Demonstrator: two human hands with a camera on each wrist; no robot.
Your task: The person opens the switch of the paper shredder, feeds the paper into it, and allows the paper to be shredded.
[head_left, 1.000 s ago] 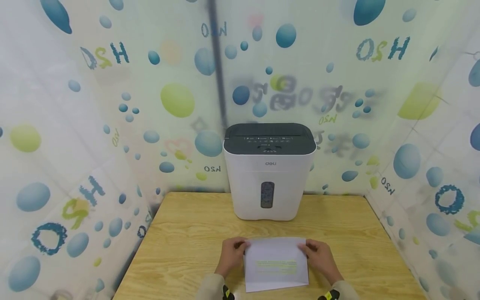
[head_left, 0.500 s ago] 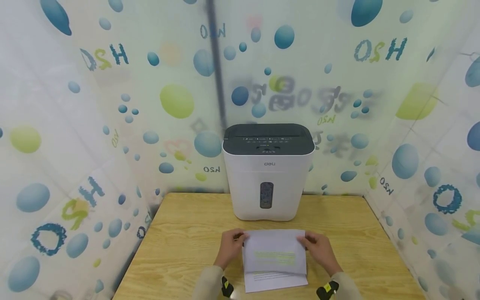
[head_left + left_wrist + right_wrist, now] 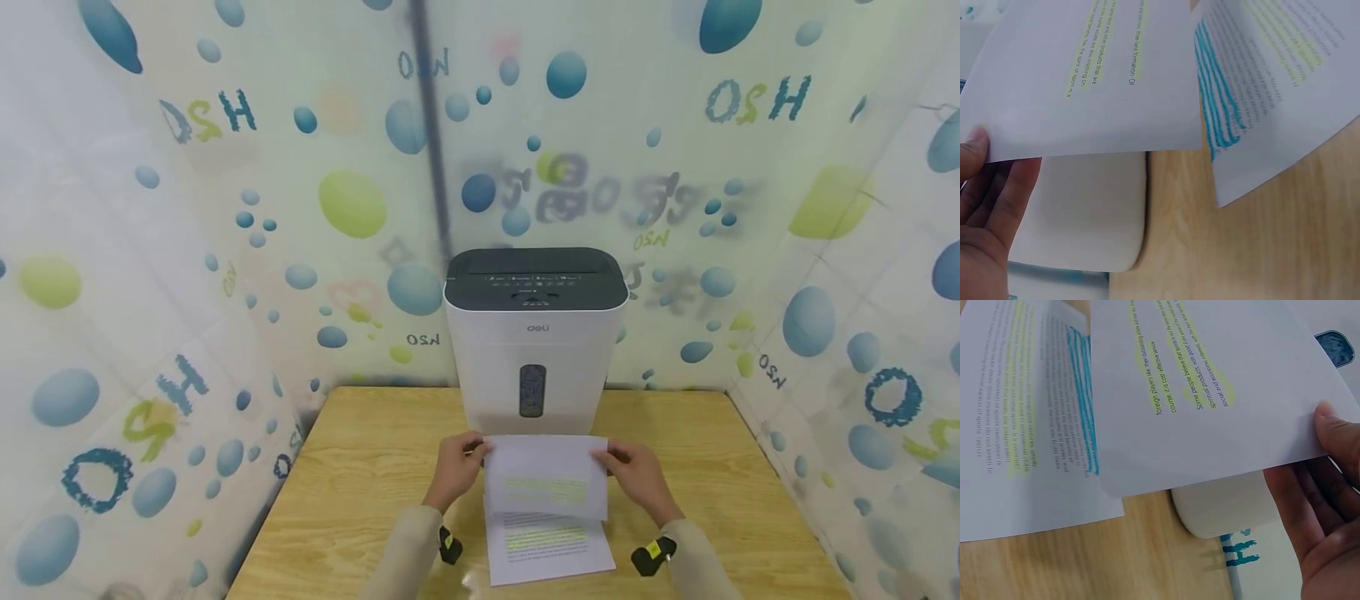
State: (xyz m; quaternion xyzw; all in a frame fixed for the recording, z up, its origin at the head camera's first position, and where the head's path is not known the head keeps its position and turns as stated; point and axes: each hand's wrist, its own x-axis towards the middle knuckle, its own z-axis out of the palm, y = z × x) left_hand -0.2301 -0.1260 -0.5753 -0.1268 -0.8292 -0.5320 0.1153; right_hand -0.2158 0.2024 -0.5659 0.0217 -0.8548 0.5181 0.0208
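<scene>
A white sheet of paper [image 3: 545,467] with yellow-highlighted lines is held up by its two far corners. My left hand [image 3: 456,468] pinches the left corner between thumb and fingers. At the right corner my right hand [image 3: 637,479] pinches the same sheet, thumb on top in the right wrist view. Beneath it a second printed sheet [image 3: 551,562] lies on the table, partly covered. Its yellow lines and blue marker strokes [image 3: 1216,94] show in the left wrist view. Behind the raised sheet stands a white paper shredder [image 3: 487,367] with a dark top.
The wooden table [image 3: 367,467] extends to both sides of the paper. The shredder's dark top [image 3: 536,279] has a slot and printed icons, and its front has a small window [image 3: 532,392]. A patterned curtain [image 3: 330,108] encloses the back and sides.
Both hands have moved forward and up toward the shredder with the top sheet. It has come away from the lower sheet, whose printed lines are now exposed. The lower sheet has stayed put.
</scene>
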